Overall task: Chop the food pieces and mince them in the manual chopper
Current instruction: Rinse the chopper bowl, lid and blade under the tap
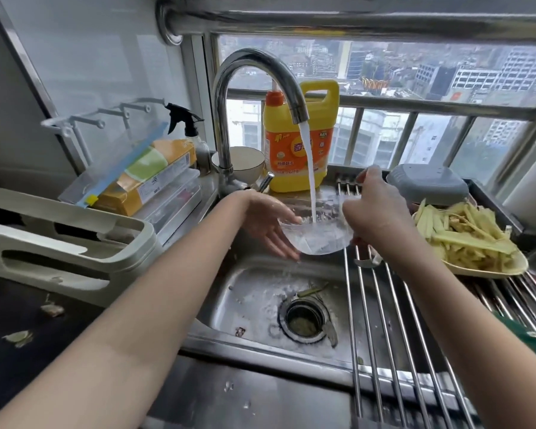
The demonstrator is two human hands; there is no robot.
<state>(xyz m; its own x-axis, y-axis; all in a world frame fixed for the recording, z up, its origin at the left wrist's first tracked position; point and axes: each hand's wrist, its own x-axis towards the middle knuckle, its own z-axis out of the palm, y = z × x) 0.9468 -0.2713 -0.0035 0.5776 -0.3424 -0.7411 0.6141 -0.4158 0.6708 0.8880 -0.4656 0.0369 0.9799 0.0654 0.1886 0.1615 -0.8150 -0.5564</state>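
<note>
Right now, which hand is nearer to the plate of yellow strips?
Right. The right hand holds the clear bowl just beside the plate; the left hand supports the bowl's far side.

The bowl [314, 239] between my hands is clear, smooth plastic, wet and glossy. Below it the sink [260, 292] is brushed steel, dulled by water spots. Right of the bowl lie shiny metal rack rods [381, 305]; behind it, a polished chrome tap [229, 88] and a glossy yellow plastic detergent jug [322, 119].

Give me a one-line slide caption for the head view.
Both hands, left hand and right hand, rinse a clear bowl under the running faucet.
</note>
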